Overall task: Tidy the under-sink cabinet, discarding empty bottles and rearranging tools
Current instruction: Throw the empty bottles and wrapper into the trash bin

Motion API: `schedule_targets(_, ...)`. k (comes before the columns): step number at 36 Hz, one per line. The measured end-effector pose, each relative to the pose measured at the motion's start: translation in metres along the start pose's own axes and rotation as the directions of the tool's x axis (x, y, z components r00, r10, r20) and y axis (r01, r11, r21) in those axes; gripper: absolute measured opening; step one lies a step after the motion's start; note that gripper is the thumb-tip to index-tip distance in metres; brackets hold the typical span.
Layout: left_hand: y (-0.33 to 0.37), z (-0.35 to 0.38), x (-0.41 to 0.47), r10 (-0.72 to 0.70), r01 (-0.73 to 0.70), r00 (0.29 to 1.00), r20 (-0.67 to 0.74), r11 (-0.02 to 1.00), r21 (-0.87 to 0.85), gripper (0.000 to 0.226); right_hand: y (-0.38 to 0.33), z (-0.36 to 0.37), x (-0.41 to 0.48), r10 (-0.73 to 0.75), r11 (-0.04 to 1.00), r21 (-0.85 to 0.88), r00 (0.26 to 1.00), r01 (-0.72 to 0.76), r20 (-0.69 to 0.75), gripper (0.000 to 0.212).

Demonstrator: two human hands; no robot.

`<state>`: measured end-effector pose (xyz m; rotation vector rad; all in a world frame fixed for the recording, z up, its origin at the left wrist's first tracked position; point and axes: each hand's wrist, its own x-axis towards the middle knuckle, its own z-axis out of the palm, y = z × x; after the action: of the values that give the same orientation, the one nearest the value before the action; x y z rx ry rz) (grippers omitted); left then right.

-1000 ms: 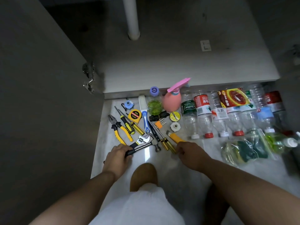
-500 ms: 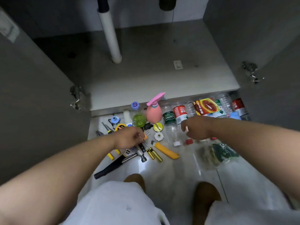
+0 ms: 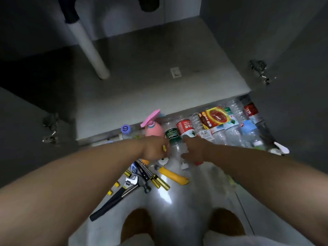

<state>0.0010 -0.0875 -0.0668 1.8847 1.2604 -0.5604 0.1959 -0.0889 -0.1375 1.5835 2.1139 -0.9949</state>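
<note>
While reaching past tools (image 3: 159, 181), L hand (image 3: 154, 150) & R hand (image 3: 193, 150) flank green-label bottle (image 3: 172, 137), grips can't tell.

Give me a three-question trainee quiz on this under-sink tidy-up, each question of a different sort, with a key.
1. True or false: the hammer lies on the floor outside the cabinet.
2. Which bottle lies between the left hand and the right hand?
A. pink spray bottle
B. green-labelled bottle
C. red-labelled bottle
3. What colour is the utility knife beside the screwdrivers?

Key: 1 true; 2 B; 3 yellow.
</note>
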Motion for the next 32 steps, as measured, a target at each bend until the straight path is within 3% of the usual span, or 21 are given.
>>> schedule_targets(4, -0.019, 0.021, 0.011, -0.047, 0.054, 0.995, 0.087, 0.995, -0.083, 0.030, -0.015, 0.036, 0.022, -0.056, 0.992, -0.127, 0.973, 0.028, -0.225, 0.090)
schedule_targets(8, -0.030, 0.037, 0.017, -0.100, 0.113, 0.989, 0.108, 0.985, -0.127, 0.030, -0.028, 0.049, 0.038, 0.020, 0.990, -0.127, 0.954, -0.061, -0.298, 0.099)
schedule_targets(16, -0.023, 0.040, 0.020, -0.156, 0.165, 0.986, 0.062, 0.968, -0.188, 0.029, -0.035, 0.053, 0.037, 0.246, 0.950, 0.254, 0.939, -0.184, -0.239, 0.103)
schedule_targets(19, -0.017, 0.037, 0.019, -0.217, 0.214, 0.976, 0.020, 0.937, -0.275, 0.037, -0.029, 0.052, 0.021, 0.342, 0.863, 0.441, 0.927, -0.245, -0.155, 0.092)
schedule_targets(21, -0.009, 0.033, 0.016, -0.265, 0.252, 0.964, 0.027, 0.876, -0.410, 0.046, -0.024, 0.053, 0.006, 0.375, 0.770, 0.572, 0.926, -0.282, -0.050, 0.071)
schedule_targets(23, -0.002, 0.028, 0.012, -0.279, 0.257, 0.959, 0.047, 0.789, -0.558, 0.049, -0.018, 0.057, -0.007, 0.337, 0.696, 0.672, 0.941, -0.253, 0.006, 0.048)
schedule_targets(26, 0.008, 0.020, 0.007, -0.294, 0.271, 0.952, 0.085, 0.681, -0.681, 0.056, -0.016, 0.059, -0.021, 0.244, 0.483, 0.843, 0.961, -0.238, 0.131, 0.024)
schedule_targets(28, 0.013, 0.019, 0.006, -0.304, 0.293, 0.946, 0.109, 0.663, -0.689, 0.058, -0.016, 0.060, -0.026, 0.242, 0.501, 0.824, 0.957, -0.264, 0.160, 0.016)
schedule_targets(32, 0.014, 0.023, 0.008, -0.313, 0.329, 0.941, 0.127, 0.769, -0.549, 0.037, -0.012, 0.062, -0.024, 0.292, 0.665, 0.694, 0.951, -0.277, 0.100, 0.022)
